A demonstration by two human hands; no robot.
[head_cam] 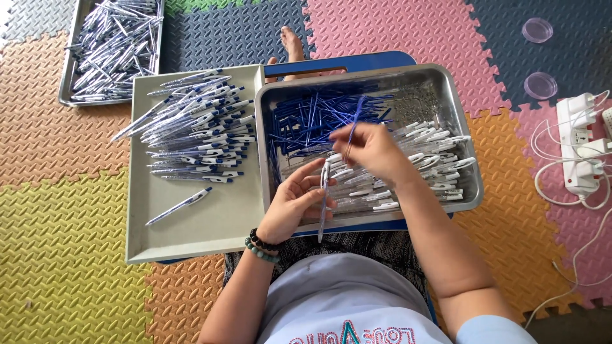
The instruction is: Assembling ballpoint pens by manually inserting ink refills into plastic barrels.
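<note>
Steel tray (468,172) holds blue refills (306,121) and clear barrels (433,162). Left hand (294,205) grips pen barrel (324,204); right hand (373,150) pinches refill (354,124).

No packages, labels, signs or screens in view. Only print visible: multicoloured lettering on the person's pale shirt (347,299), bottom centre, partly cut off by the frame.
</note>
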